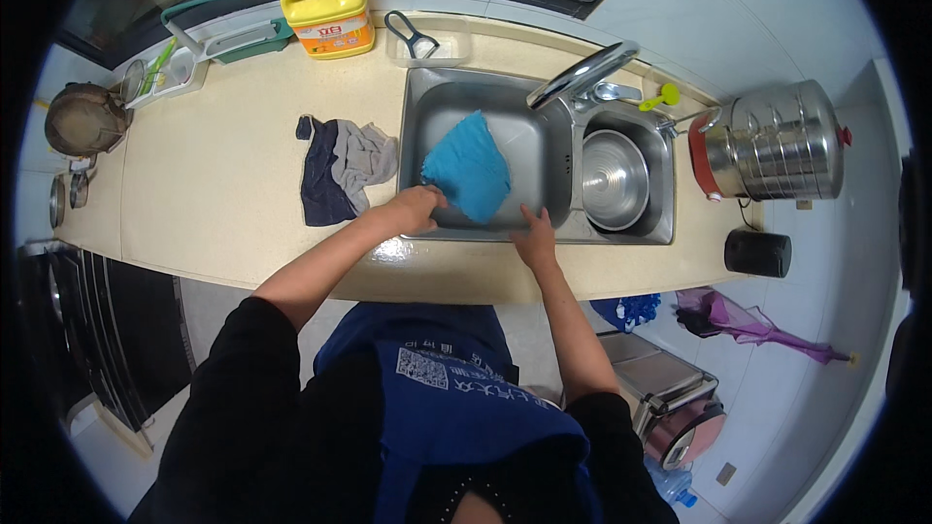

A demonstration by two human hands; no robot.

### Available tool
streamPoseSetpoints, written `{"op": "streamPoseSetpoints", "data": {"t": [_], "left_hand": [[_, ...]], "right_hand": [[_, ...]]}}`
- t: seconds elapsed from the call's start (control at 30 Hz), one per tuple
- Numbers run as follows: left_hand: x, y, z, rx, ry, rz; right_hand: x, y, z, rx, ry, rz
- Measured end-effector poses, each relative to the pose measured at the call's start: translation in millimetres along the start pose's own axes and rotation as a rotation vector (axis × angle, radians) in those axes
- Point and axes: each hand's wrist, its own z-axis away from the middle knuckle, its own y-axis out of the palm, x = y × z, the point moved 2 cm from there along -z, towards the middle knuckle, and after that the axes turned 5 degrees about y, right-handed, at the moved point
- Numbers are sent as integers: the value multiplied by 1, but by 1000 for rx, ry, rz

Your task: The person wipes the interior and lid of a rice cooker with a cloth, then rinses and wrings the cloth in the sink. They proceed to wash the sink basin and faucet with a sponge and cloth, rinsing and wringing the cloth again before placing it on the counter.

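Observation:
A blue cloth [472,169] lies spread in the large basin of a stainless steel double sink [539,142]. Over the basin's near left corner is my left hand [422,209], its fingers partly curled close to the cloth's lower left edge; whether they touch it or hold anything cannot be told. My right hand [535,233] is at the front rim, right of the cloth, fingers apart and holding nothing. The chrome faucet [582,75] reaches over the basin from behind. Left of the sink, a dark and grey cloth [342,167] rests crumpled on the countertop.
A metal bowl [616,178] sits in the small basin. Behind the sink stand a yellow detergent bottle [331,18] and a plastic tray [451,44] with a peeler [413,36]. A large steel container [779,142] and a black cylinder [757,252] are at the right.

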Motion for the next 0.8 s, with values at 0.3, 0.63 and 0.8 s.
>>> {"op": "streamPoseSetpoints", "data": {"t": [0.3,0.63,0.8], "left_hand": [[48,51,-103,-318,-429,-6],[82,120,-162,-254,-470,-154],[81,105,-174,-581,-756,-39]], "right_hand": [[21,68,-91,37,-291,220],[-10,132,-164,415,-337,574],[-50,141,-180,289,90,-47]]}}
